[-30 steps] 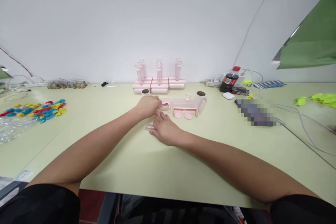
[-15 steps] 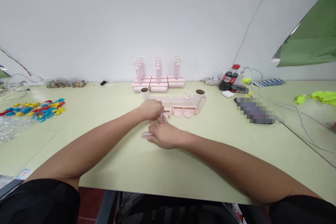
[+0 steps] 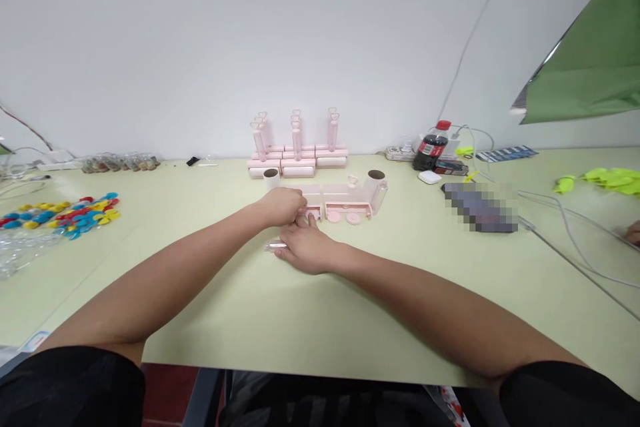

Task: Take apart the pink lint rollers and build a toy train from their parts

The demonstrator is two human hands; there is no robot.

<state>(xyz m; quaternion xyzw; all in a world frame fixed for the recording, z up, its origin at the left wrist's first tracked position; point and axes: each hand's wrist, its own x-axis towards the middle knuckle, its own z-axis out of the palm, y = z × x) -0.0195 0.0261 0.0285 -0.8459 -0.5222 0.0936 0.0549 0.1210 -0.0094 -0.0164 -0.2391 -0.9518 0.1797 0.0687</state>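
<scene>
My left hand (image 3: 283, 205) is closed, its curled fingers at the left end of an open pink roller case (image 3: 316, 215); they hide much of it. Just in front, my right hand (image 3: 309, 248) has its thumb and fingers around a clear plastic tube (image 3: 273, 246), whose end sticks out to the left. Its fingertips reach the case's front edge and meet the left hand. To the right lies a second open pink case (image 3: 348, 206), with round pink discs (image 3: 353, 219) before it. A clear tube (image 3: 380, 197) leans at its right end.
White paper rolls (image 3: 376, 184) stand behind the cases. Pink lint rollers (image 3: 299, 167) with heart-topped handles are grouped near the wall. A cola bottle (image 3: 433, 148), a phone (image 3: 480, 207) and cables lie right. Coloured plastic pieces (image 3: 95, 213) and clear bags are left.
My right hand has moved slightly away from me, closer to the left hand, and the clear tube has shifted with it. The left hand stays at the case. The view has turned slightly.
</scene>
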